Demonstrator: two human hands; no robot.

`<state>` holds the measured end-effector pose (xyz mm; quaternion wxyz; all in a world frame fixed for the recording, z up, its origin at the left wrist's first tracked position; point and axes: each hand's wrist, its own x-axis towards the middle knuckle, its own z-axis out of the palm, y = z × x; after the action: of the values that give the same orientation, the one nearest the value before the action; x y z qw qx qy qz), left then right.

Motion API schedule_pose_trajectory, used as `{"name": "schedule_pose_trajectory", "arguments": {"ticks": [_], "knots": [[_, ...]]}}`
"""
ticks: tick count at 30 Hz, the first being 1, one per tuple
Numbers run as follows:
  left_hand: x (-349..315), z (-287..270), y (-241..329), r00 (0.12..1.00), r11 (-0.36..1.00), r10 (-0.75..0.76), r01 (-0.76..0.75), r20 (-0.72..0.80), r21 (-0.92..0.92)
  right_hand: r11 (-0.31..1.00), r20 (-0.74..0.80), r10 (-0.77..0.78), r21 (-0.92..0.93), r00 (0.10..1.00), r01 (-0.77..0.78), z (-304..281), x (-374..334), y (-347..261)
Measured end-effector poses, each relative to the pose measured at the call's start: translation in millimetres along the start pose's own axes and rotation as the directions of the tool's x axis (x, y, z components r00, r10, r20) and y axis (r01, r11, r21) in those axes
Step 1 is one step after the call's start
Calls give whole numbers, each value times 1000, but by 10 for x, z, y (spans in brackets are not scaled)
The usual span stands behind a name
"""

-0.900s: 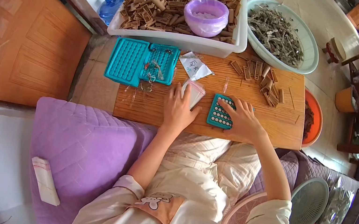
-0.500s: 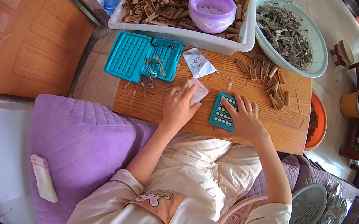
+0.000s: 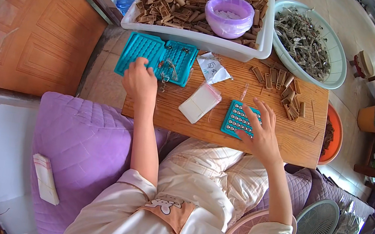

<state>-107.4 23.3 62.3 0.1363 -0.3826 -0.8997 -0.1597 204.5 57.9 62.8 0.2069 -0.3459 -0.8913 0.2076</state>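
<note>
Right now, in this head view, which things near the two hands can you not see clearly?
- Small teal tray: its right part is hidden under the right hand.
- Open teal case: the left hand covers its lower edge; the small metal parts inside are too small to identify.
- Orange basin: the wooden table hides most of it.
- Purple bowl: contents unclear.

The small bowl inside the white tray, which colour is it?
The small bowl is purple, seen best in the head view.
</note>
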Motion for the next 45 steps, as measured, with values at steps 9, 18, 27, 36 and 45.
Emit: {"name": "schedule_pose_trajectory", "arguments": {"ticks": [9,18,27,36,45], "knots": [[-511,-984,465,855,754,512,-403,79,-519,968,-458,154,248,875,-41,-152,-312,-15],[-915,-44,1226,509,360,832,-195,220,-912,577,-161,734,660,660,-480,128,-440,120],[-983,327,1091,620,735,600,-178,505,-655,771,-449,617,180,647,-611,546,-261,402],[-1201,254,1026,692,773,494,-72,527,-630,632,-331,775,387,539,-671,390,-440,80],[-1367,336,1089,788,716,467,-69,403,-694,546,-232,838,369,494,-752,387,-355,92]]}}
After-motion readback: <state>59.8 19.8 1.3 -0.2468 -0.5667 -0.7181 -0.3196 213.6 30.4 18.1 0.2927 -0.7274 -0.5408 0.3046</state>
